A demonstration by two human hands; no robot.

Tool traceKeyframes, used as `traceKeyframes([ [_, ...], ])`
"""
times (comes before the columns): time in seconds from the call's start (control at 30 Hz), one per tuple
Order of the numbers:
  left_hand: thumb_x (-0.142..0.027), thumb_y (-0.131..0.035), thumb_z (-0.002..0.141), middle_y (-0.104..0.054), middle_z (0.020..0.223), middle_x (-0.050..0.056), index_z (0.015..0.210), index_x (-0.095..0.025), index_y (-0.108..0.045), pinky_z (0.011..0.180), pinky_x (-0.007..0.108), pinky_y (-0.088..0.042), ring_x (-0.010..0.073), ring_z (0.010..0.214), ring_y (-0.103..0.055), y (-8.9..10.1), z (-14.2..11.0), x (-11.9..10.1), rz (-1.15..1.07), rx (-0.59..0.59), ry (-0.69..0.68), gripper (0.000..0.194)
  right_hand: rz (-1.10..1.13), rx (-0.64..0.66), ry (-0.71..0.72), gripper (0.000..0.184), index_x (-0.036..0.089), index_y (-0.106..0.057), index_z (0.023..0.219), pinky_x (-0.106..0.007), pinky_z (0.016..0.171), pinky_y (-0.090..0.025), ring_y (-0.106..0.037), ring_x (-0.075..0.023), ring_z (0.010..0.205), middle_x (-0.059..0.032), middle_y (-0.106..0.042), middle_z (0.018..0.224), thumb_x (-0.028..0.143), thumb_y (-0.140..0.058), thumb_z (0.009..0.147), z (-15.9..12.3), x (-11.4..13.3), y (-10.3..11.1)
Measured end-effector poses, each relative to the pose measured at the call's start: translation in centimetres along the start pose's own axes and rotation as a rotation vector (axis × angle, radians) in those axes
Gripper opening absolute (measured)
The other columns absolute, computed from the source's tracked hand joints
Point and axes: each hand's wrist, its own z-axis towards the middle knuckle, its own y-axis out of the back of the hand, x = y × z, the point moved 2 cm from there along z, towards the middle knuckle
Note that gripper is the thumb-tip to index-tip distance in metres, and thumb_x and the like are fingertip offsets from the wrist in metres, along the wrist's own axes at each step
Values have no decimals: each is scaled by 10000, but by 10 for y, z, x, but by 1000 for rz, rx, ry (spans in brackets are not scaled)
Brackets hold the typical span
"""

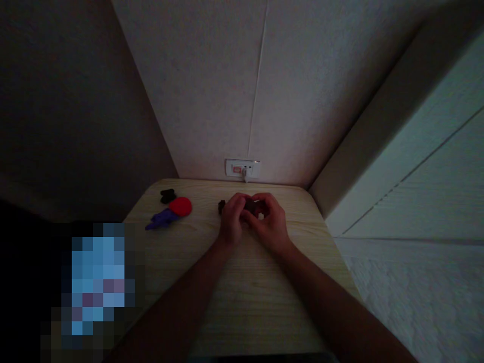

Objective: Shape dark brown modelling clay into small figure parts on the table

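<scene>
Both hands meet over the far half of the pale wooden table [260,302]. A dark brown lump [251,204], which looks like modelling clay, is between them. My left hand [231,222] has its fingers closed around the lump's left side. My right hand [271,222] curls its thumb and fingers around the right side. Part of the lump is hidden by the fingers. Just left of my left hand a small dark brown piece [221,206] shows; whether it joins the lump I cannot tell.
On the table's left lie a flat red round piece [180,206], a purple piece [163,219] touching it and a black piece [168,196]. A wall socket [242,169] with a plug sits behind the table. A white panel [412,166] stands right. A pixelated patch covers the lower left.
</scene>
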Motion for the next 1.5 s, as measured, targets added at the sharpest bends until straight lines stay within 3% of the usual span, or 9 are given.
traceKeyframes([
  [0.17, -535, -634, 925, -698, 964, 83, 1133, -181, -733, 500, 252, -444, 164, 677, -595, 2, -4, -10, 108, 69, -38, 423, 380, 9, -230, 407, 220, -734, 1025, -318, 636, -575, -675, -173, 698, -30, -760, 873, 413, -909, 712, 5, -2, -1],
  [0.33, -552, -634, 961, -592, 1134, 103, 1302, -242, -715, 532, 236, -507, 171, 811, -617, 2, -3, -8, 307, 85, -146, 468, 472, -40, -254, 391, 222, -746, 960, -327, 739, -612, -738, -183, 775, -35, -812, 885, 413, -942, 681, 11, 3, 5],
  [0.53, -503, -619, 988, -574, 1223, 125, 1252, -212, -712, 774, 307, -620, 233, 1075, -642, 1, 0, -7, 413, 56, -291, 404, 498, 26, -322, 355, 226, -822, 1044, -379, 839, -615, -748, -194, 830, -53, -833, 1000, 392, -898, 739, 11, -1, 14],
  [0.77, -344, -783, 883, -733, 1103, 88, 1107, -212, -772, 845, 330, -609, 211, 987, -708, 0, 1, -9, 454, 32, -293, 260, 328, -5, -193, 218, 250, -852, 1001, -420, 906, -585, -722, -220, 901, -48, -812, 983, 311, -732, 830, 8, -6, 22],
  [0.97, -326, -857, 785, -784, 933, 65, 975, -192, -786, 806, 325, -574, 208, 856, -729, -1, 2, -8, 386, 1, -163, 243, 174, 11, -63, 214, 235, -805, 1030, -353, 771, -546, -664, -192, 828, -49, -727, 944, 318, -645, 914, 1, -7, 24],
  [1.1, -381, -828, 790, -767, 841, 64, 911, -165, -737, 732, 317, -559, 192, 747, -715, -7, 1, -10, 87, 51, 19, 264, 227, -7, -93, 238, 222, -725, 1099, -332, 713, -527, -627, -169, 727, -15, -687, 849, 363, -616, 942, -4, -9, 22],
  [1.23, -353, -742, 790, -767, 842, 76, 1000, -159, -716, 766, 373, -572, 227, 789, -739, -15, 1, -13, -257, 137, 206, 287, 256, -87, -125, 239, 226, -696, 1084, -312, 648, -504, -605, -162, 707, -16, -669, 875, 384, -576, 951, -2, -13, 25],
  [1.37, -192, -665, 667, -780, 863, 92, 882, -147, -717, 731, 343, -544, 213, 781, -720, -15, 1, -20, -325, 159, 256, 226, 236, -94, -153, 239, 221, -684, 1063, -306, 623, -488, -583, -163, 681, -10, -646, 819, 391, -564, 946, -1, -15, 25],
  [1.5, -172, -618, 600, -734, 749, 58, 721, -182, -612, 605, 306, -458, 181, 648, -634, -12, 1, -26, -335, 175, 271, 121, 235, -70, -166, 250, 215, -680, 1062, -294, 590, -476, -566, -153, 651, -8, -642, 821, 399, -567, 936, -1, -16, 23],
])
